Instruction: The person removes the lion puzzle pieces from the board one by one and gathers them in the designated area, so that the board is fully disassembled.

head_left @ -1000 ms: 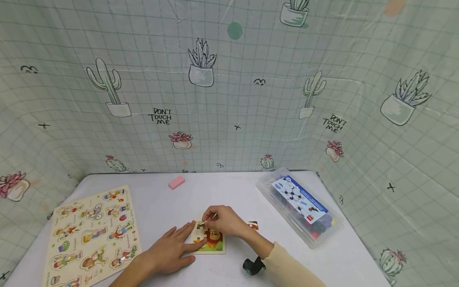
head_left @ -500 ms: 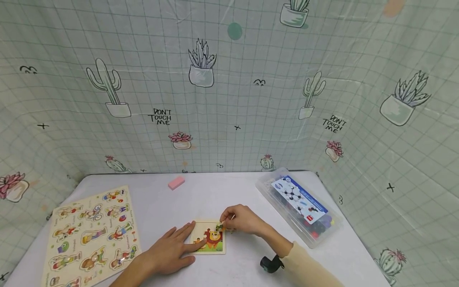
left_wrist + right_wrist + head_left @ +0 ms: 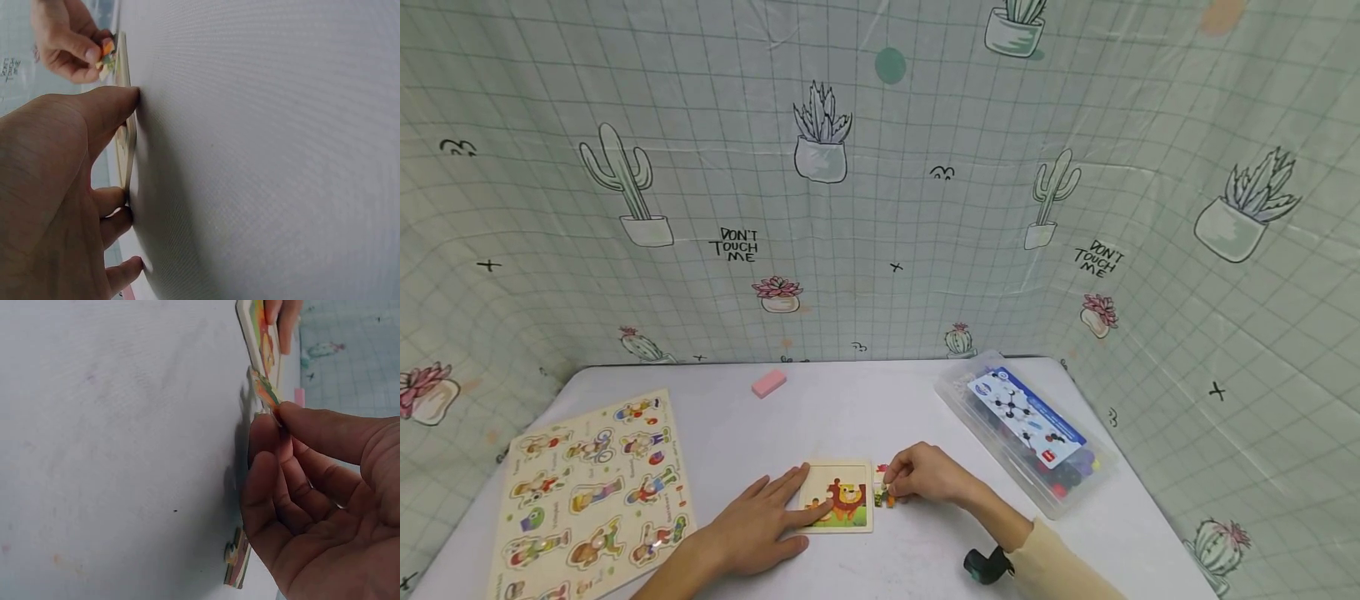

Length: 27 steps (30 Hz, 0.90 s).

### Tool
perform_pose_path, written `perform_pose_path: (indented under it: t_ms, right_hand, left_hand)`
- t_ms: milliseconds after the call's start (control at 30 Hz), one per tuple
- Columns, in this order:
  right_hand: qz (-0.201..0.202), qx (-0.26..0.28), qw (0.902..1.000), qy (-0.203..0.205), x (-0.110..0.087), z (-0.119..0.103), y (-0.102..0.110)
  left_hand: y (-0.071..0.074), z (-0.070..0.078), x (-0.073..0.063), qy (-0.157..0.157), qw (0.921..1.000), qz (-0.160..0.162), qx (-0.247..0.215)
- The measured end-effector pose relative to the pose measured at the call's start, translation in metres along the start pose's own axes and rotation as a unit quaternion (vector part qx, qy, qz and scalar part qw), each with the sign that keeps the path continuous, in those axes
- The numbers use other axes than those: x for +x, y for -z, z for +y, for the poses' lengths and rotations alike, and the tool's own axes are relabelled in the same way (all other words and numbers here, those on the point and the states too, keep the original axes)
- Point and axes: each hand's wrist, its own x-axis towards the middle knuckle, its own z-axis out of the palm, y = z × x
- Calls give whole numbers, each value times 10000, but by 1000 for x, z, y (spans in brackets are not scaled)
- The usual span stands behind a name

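Right wrist view shows the right hand (image 3: 312,481) with thumb and fingertips clamped on a small puzzle piece (image 3: 267,390), green and orange, held tilted close to the near right corner of the puzzle board (whether its lower edge touches the table is hard to tell). On the hand's other side, a second piece (image 3: 237,559) lies on the table.

From the head view, the pinched piece is just right of the puzzle board (image 3: 850,472). The left hand (image 3: 752,525) is spread, holding nothing in a pinch; one finger reaches over the board's left part, seemingly steadying it. Inside the frame, a lion picture (image 3: 847,496) fills the lower right, with bare wood above.

The step in hand looks like sorting or turning a loose piece beside a part-built picture. The next move, I judge, calls for matching its tabs to the gap, then a short lift over the raised right rim and a flat press.

That rim is the nearest edge to clear; the left fingers limit access from the other side. Farther out, white table (image 3: 850,417) stretches toward the pink block (image 3: 769,382) behind, giving ample room. The plastic box (image 3: 1026,417) bounds the right and the large picture board (image 3: 625,462) the left, both well apart from the puzzle.
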Motion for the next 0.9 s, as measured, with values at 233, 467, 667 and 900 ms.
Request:
perform_pose_path:
  t_ms: [233,467,667,900]
  right_hand:
    - [137,-393,9991,73,-1,1,0]
    - [196,-638,9976,209,-2,2,-3]
    - [368,-887,9949,294,-1,2,-8]
    - [424,-1060,9930,316,-2,2,-10]
  left_hand:
    - [3,1,-2,13,10000,-22,-92]
    - [3,2,-3,10,9999,-14,-106]
    - [2,1,-2,20,10000,33,-81]
    - [1,2,0,95,9999,-34,-108]
